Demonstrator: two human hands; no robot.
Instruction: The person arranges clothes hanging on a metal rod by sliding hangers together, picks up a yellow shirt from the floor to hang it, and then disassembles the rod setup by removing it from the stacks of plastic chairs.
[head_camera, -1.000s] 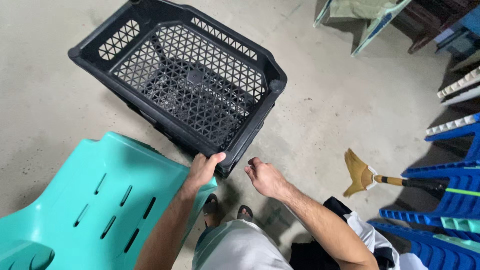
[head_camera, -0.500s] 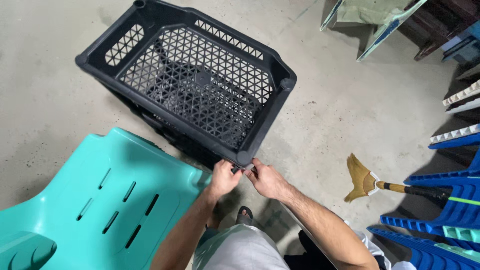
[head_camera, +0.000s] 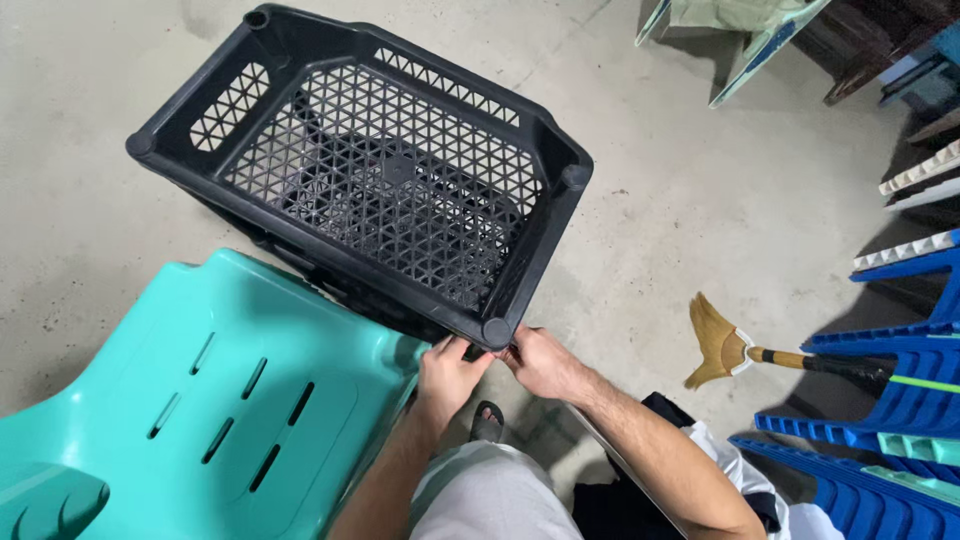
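black crate (head_camera: 380, 190), two hands (head_camera: 495, 365)

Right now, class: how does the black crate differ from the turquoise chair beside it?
The black crate has open lattice walls and floor; the turquoise chair is solid with a few slots. The crate is gripped at its near corner by the left hand and right hand; the chair is unheld. Both look like moulded plastic.
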